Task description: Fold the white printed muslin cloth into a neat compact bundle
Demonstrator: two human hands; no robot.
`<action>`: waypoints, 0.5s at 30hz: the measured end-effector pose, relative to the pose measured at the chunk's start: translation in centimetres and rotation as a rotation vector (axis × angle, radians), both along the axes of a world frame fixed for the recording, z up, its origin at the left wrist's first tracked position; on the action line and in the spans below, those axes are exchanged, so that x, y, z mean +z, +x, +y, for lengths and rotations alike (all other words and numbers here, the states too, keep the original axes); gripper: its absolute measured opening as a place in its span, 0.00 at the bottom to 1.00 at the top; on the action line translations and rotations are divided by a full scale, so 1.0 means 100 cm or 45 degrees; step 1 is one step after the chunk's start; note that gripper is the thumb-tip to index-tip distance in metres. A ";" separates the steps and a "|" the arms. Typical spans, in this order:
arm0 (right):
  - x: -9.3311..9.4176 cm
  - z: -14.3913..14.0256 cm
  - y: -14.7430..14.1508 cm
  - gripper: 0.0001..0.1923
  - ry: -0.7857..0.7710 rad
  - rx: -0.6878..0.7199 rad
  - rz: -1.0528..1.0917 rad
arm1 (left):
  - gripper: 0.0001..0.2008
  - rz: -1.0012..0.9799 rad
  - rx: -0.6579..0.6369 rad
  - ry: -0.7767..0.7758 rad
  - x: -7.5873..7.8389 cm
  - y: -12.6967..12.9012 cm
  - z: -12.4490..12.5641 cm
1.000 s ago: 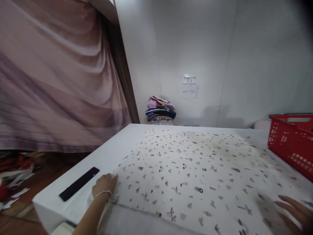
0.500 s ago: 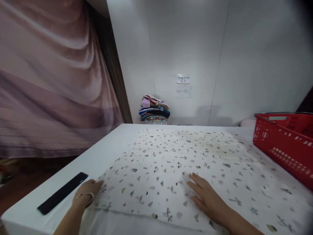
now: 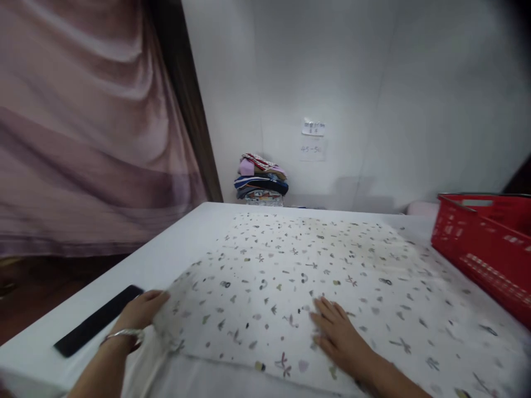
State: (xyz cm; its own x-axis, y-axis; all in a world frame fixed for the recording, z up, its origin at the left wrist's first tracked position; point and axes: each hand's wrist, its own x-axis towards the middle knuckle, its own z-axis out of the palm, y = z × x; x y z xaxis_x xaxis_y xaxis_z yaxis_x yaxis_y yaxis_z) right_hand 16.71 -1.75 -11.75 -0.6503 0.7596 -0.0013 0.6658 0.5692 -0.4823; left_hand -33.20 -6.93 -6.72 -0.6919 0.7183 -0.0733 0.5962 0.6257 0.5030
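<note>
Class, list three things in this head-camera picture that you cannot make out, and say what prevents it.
- Wall note: writing too small and blurred to read.
- Red basket: cut off by the right edge, contents hidden by its wall.
- Left hand: fingertips hidden under the printed cloth.

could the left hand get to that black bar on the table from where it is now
Probably yes. The left hand rests at the edge of the patterned cloth, right beside the black bar, with only bare table between them.
</note>
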 end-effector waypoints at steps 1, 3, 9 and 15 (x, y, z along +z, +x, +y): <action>0.004 0.001 -0.007 0.27 0.001 -0.010 0.060 | 0.13 -0.119 -0.012 0.057 0.005 0.009 0.001; 0.016 0.005 -0.029 0.26 -0.059 -0.022 0.198 | 0.13 -0.189 0.024 0.092 0.015 0.024 0.001; 0.050 0.009 -0.155 0.21 -0.525 0.308 0.448 | 0.12 -0.293 0.100 0.205 0.032 0.051 -0.004; 0.050 0.003 -0.270 0.22 -0.600 0.392 0.620 | 0.20 -0.689 0.089 0.428 0.037 0.056 -0.022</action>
